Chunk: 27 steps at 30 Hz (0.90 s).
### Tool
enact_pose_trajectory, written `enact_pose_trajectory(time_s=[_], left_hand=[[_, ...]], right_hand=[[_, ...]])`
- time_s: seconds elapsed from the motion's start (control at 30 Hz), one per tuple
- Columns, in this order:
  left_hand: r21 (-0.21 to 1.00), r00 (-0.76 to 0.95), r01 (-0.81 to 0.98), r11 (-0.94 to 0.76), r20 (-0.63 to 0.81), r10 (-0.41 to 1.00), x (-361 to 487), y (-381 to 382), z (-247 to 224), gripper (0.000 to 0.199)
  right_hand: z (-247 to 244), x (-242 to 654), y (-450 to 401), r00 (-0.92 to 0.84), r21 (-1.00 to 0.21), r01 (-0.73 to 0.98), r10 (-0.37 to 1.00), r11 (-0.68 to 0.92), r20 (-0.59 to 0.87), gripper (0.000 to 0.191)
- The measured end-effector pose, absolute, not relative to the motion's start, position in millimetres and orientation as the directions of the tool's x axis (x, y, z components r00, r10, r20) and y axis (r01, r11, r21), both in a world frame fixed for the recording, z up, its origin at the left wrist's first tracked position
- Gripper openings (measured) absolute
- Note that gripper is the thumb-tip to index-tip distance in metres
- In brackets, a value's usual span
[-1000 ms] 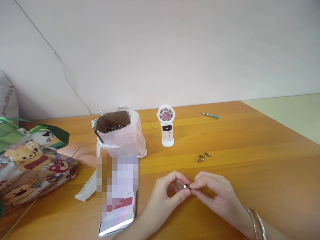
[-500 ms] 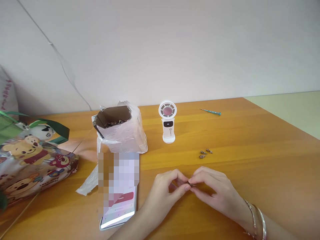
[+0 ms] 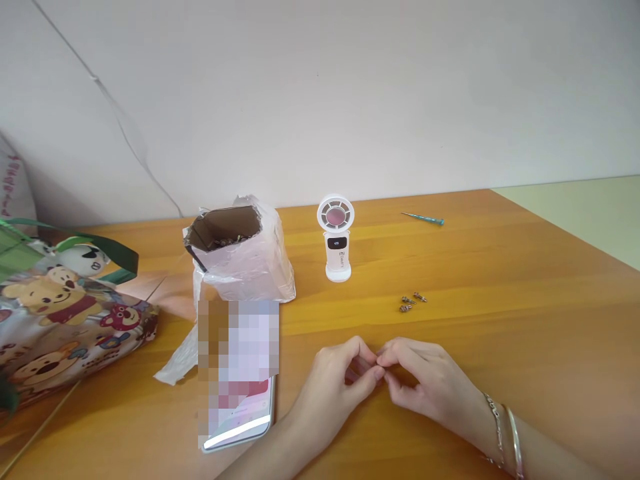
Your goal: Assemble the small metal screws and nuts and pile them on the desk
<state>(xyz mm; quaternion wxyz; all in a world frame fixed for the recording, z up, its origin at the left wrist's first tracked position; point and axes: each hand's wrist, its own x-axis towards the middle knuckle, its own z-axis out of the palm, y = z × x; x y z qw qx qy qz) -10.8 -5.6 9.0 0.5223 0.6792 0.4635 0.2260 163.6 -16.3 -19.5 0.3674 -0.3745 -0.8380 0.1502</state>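
Note:
My left hand [image 3: 345,380] and my right hand [image 3: 425,377] meet fingertip to fingertip above the tabletop at the front. Thumb and forefinger are pinched on both sides, closed around a small metal part that the fingertips now hide almost completely. Just beyond my right hand lie 3 small metal screws [image 3: 413,302], grouped on the wood. A bracelet and a bangle circle my right wrist.
On the wooden table [image 3: 525,320] stand a white handheld fan [image 3: 339,257] and a plastic-wrapped open carton [image 3: 245,270] of small metal pieces. A teal screwdriver [image 3: 425,219] lies farther back. A phone [image 3: 240,427] and a cartoon-print bag [image 3: 75,327] are on the left.
The thin dark end of the metal part, visible between my fingertips before, is now covered. My fingers have shifted slightly while the hands stay together; the view has tilted a little.

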Motion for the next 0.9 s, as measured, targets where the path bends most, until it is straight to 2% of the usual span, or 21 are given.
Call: enact_pose_trajectory(time_s=[0.4,0.6,0.7,0.9], left_hand=[[0.935,0.424,0.353,0.024,-0.182,0.887,-5.4,-8.8,7.0,0.013],[0.952,0.436,0.304,0.043,-0.179,0.882,-5.4,-7.7,9.0,0.011],[0.95,0.449,0.309,0.033,-0.177,0.876,-8.0,-6.9,8.8,0.01],[0.957,0.518,0.29,-0.007,-0.151,0.842,-13.4,-4.1,8.4,0.01]], right_hand=[[-15.8,158.0,-17.1,-0.443,-0.522,0.561,0.766,0.642,0.466,0.019],[-17.9,163.2,-15.7,-0.43,-0.621,0.534,0.816,0.574,0.385,0.017],[-15.0,168.0,-13.6,-0.465,-0.662,0.499,0.818,0.558,0.339,0.014],[-9.1,172.6,-9.7,-0.545,-0.637,0.513,0.792,0.575,0.276,0.011]])
